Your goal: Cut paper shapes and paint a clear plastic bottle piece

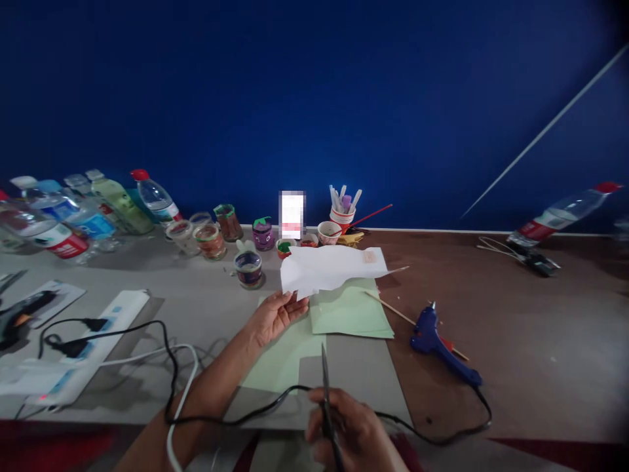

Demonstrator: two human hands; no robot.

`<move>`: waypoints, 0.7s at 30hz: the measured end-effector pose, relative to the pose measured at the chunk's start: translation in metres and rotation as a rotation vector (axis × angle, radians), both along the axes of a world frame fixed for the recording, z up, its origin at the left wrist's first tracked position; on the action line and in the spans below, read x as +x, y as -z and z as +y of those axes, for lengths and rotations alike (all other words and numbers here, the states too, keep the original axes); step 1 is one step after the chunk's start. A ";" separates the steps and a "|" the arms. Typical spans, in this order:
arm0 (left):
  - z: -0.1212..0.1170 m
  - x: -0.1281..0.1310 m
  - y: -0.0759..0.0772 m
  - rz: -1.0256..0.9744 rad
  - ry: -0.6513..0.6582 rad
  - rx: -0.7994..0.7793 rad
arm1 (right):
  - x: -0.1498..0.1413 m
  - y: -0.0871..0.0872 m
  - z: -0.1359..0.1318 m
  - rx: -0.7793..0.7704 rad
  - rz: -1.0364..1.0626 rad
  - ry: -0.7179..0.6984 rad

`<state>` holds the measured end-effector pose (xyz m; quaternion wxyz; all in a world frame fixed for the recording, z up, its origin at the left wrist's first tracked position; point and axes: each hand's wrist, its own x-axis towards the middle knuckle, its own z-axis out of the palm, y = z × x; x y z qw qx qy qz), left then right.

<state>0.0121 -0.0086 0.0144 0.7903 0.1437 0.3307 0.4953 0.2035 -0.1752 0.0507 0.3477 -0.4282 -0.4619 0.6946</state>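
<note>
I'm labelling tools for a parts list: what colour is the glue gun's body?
The glue gun is dark blue, best seen in the head view.

The light is rather dim; the blue wall [314, 98] becomes almost black at the 2 o'clock corner. A white rectangle [292, 213], slightly towards 10 o'clock from the middle, is glaring and pixelated. Soft shadow lies beside the power strip [118, 318], at 8 o'clock. The bottles at 9 o'clock [66, 239] look stretched outward; the right hand [351, 426], at 6 o'clock, is blurred.

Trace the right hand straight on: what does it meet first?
With scissors leading, the right hand would probably meet the stacked green sheets first; height is unclear, so the white paper in the left hand might come first instead.
</note>
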 end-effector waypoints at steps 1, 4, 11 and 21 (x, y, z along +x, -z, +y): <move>0.000 0.000 0.000 0.011 0.005 0.003 | -0.017 0.004 0.008 0.014 -0.026 0.010; -0.002 -0.001 -0.004 0.051 0.028 0.004 | -0.049 0.006 0.018 0.032 -0.078 -0.044; -0.015 -0.008 -0.016 0.258 0.119 -0.002 | -0.050 0.015 0.029 0.161 -0.170 -0.056; -0.048 -0.041 -0.017 0.801 0.026 0.141 | -0.052 0.046 0.048 0.444 -0.212 0.016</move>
